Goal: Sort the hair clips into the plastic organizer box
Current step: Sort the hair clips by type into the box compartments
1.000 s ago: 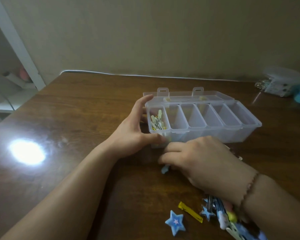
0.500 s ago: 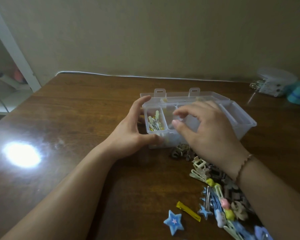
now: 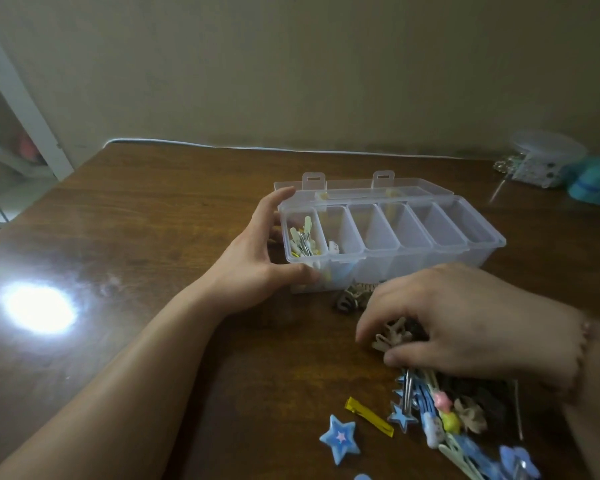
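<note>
The left hand (image 3: 257, 268) grips the box (image 3: 388, 237) corner. The right hand (image 3: 465, 323) curls, blurred, seemingly pinching a beige clip (image 3: 392, 336) from the pile (image 3: 440, 417); tangled neighbours could lift and scatter.

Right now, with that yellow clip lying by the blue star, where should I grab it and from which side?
Probably pinch the yellow clip across its narrow width near the middle, coming straight down from above. It lies flat on the table, long and thin, slanted from upper left to lower right, with bare wood along both long edges. The blue star sits close below it, so keep the fingertips tight.
</note>
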{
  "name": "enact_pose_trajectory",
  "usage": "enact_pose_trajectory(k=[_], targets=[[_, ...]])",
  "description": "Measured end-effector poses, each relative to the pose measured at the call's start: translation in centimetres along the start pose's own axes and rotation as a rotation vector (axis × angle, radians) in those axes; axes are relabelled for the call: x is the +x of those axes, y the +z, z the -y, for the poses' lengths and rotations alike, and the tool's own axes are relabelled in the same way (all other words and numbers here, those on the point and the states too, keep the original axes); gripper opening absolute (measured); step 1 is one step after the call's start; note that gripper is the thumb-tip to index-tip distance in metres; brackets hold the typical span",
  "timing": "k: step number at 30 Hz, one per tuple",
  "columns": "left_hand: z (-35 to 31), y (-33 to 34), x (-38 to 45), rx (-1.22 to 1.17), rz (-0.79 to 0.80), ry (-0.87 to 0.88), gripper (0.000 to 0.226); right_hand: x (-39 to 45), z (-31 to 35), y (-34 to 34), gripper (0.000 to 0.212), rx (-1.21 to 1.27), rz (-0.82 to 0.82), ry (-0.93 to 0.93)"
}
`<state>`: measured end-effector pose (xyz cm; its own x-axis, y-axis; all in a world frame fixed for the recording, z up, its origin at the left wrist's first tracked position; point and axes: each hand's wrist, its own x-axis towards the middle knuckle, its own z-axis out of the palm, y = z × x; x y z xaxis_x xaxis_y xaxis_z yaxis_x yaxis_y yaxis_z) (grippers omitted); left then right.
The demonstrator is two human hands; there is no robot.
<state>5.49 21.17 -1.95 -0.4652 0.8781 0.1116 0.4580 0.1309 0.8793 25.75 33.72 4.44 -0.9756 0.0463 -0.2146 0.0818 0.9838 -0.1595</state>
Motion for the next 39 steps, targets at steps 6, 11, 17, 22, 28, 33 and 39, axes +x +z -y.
enact_pose_trajectory(k=[6,11,17,22,28,33,39], targets=[[0.1,0.0,0.0,0.0,-0.001,0.002,0.102,0.1,-0.5,0.1,0.021,0.138,-0.007,-0.013],[0.0,0.1,-0.2,-0.003,0.01,0.007,0.101,0.4,-1.0,-0.1,0.026,0.806,-0.552,0.055],[-0.2,0.0,-0.2,0.007,0.022,-0.003,0.103,2.6,-1.3,1.5,0.013,0.764,-1.012,0.159],[-0.1,0.0,-0.2,0.015,0.016,0.002,0.102,2.4,-0.8,2.1,0.007,0.243,-0.951,0.007],[0.0,0.1,-0.1,0.022,0.012,0.004,0.101,2.2,-0.9,2.2,0.018,0.166,-0.797,0.011],[0.1,0.2,-0.1,0.025,0.005,0.02,0.097,2.6,-0.4,2.6,0.044,0.043,-0.579,0.017],[0.1,0.1,0.0,0.023,0.016,0.014,0.097,3.0,-1.0,2.6,0.082,-0.107,-0.428,0.176]])
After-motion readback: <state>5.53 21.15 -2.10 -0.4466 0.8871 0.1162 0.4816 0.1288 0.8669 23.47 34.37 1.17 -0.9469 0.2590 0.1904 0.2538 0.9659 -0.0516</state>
